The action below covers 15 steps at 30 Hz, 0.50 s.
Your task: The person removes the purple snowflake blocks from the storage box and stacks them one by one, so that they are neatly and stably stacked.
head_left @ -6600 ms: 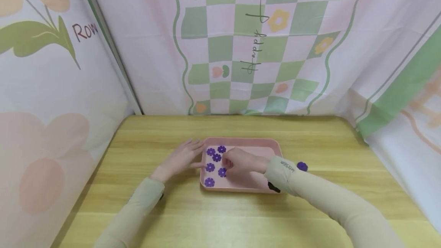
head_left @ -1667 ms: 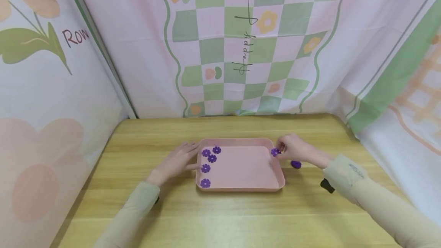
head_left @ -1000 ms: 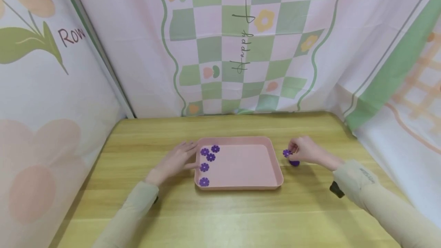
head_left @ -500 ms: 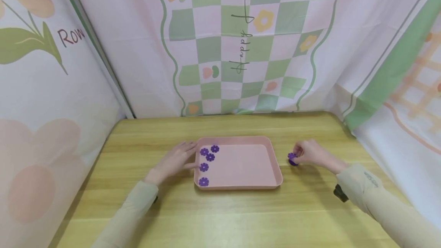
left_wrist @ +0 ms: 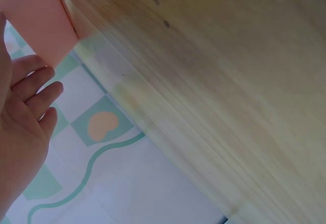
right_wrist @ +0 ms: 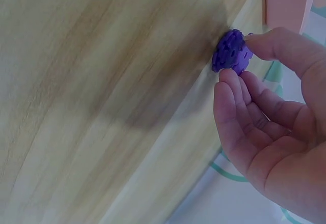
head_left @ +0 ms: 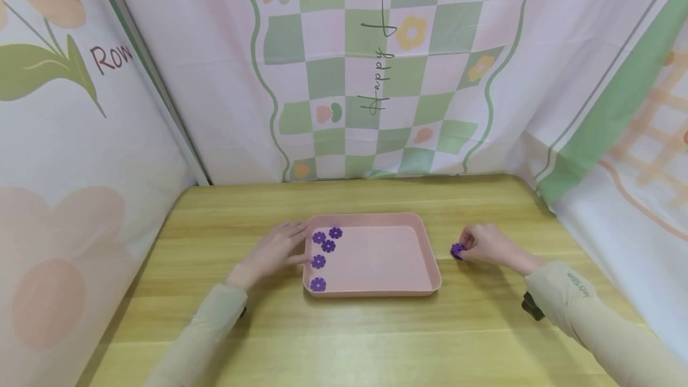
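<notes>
My right hand (head_left: 490, 248) pinches a purple flower-shaped disc (head_left: 457, 250) between thumb and fingertips, to the right of the pink tray (head_left: 381, 261). In the right wrist view the disc lies flat on a small stack of purple discs (right_wrist: 227, 53) on the table, with my thumb and fingertips at its edge. My left hand (head_left: 271, 254) rests at the tray's left rim with its fingers extended, the fingertips touching the rim. Several purple flower discs (head_left: 318, 261) lie inside the tray along its left side; two of them touch near the back corner.
The wooden table (head_left: 344, 339) carries the tray near its middle. Printed curtains (head_left: 226, 76) hang behind the table and along both sides.
One disc from the tray's left part is gone. My right hand has carried a disc over the tray's right rim and lowered it onto the stack. My left hand stays at the rim.
</notes>
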Each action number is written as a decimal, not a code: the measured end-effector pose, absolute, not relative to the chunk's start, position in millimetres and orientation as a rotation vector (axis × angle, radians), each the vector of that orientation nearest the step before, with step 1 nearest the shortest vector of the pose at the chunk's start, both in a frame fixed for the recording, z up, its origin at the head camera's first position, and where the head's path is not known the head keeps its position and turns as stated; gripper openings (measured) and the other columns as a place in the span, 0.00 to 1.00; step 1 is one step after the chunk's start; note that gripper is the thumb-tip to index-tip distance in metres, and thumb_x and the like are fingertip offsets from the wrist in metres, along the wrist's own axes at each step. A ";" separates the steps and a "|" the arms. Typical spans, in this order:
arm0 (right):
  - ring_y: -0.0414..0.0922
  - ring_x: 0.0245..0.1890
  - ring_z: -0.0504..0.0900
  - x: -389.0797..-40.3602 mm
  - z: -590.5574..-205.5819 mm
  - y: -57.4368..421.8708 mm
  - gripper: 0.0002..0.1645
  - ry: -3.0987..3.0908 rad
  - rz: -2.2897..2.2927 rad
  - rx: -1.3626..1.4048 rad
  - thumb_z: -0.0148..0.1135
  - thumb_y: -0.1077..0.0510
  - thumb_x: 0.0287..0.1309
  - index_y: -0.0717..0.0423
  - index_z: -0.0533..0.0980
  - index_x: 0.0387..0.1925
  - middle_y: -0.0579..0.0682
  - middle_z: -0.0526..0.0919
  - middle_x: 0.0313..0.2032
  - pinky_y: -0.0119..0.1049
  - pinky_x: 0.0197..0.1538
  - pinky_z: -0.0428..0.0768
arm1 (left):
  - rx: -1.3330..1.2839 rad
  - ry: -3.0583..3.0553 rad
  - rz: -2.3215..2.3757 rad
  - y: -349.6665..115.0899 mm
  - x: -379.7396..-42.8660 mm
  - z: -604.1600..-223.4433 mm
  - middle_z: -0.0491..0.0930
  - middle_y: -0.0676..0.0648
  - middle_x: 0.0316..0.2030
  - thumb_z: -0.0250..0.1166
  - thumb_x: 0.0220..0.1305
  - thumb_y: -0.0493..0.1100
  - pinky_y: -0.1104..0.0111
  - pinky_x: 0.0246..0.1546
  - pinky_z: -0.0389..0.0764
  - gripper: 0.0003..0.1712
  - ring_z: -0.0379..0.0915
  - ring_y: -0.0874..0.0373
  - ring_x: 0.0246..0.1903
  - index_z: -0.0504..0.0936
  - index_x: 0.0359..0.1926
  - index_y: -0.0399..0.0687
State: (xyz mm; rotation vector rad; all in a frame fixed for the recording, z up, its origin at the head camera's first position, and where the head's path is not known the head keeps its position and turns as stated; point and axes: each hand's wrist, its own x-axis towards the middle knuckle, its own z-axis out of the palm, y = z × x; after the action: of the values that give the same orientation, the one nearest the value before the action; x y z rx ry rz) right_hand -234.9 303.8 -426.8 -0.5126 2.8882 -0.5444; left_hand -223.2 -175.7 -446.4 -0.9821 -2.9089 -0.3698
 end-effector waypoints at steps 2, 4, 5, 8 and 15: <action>0.43 0.29 0.82 -235.8 -429.2 304.8 0.14 2.891 -0.545 -0.522 0.74 0.59 0.45 0.64 0.79 0.31 0.52 0.85 0.28 0.39 0.35 0.86 | -0.984 -2.907 -0.379 -175.9 -223.0 -446.3 0.64 0.35 0.71 0.64 0.65 0.58 0.42 0.75 0.56 0.41 0.59 0.37 0.72 0.66 0.70 0.37; 0.43 0.29 0.82 -236.7 -431.4 305.9 0.14 2.899 -0.545 -0.538 0.74 0.59 0.45 0.64 0.79 0.30 0.52 0.85 0.28 0.39 0.35 0.86 | -0.987 -2.909 -0.388 -176.5 -223.1 -446.6 0.64 0.35 0.71 0.64 0.65 0.58 0.42 0.75 0.56 0.41 0.59 0.37 0.72 0.66 0.70 0.38; 0.43 0.29 0.82 -236.9 -432.1 306.4 0.14 2.899 -0.547 -0.544 0.74 0.59 0.45 0.64 0.79 0.30 0.53 0.85 0.28 0.39 0.35 0.86 | -0.987 -2.908 -0.383 -176.6 -223.6 -447.3 0.65 0.35 0.71 0.64 0.65 0.58 0.42 0.75 0.56 0.41 0.59 0.37 0.72 0.66 0.70 0.37; 0.43 0.29 0.82 -237.0 -433.6 306.1 0.13 2.901 -0.553 -0.556 0.74 0.60 0.45 0.64 0.79 0.30 0.53 0.85 0.28 0.39 0.35 0.86 | -0.983 -2.916 -0.390 -177.0 -224.5 -448.8 0.64 0.36 0.72 0.64 0.65 0.59 0.42 0.76 0.56 0.42 0.59 0.37 0.72 0.65 0.71 0.38; 0.43 0.29 0.81 -234.8 -432.1 304.6 0.12 2.885 -0.558 -0.564 0.73 0.61 0.45 0.65 0.79 0.31 0.54 0.85 0.28 0.38 0.35 0.86 | -0.989 -2.914 -0.389 -178.5 -224.8 -449.8 0.63 0.37 0.72 0.64 0.65 0.60 0.43 0.76 0.56 0.43 0.58 0.39 0.73 0.64 0.72 0.41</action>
State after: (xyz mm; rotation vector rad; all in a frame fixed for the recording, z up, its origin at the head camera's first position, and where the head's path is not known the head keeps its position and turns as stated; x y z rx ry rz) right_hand -234.8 304.6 -432.1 -0.5640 2.8853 -0.5584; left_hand -224.8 -178.5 -449.8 -0.9889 -2.9135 -0.3890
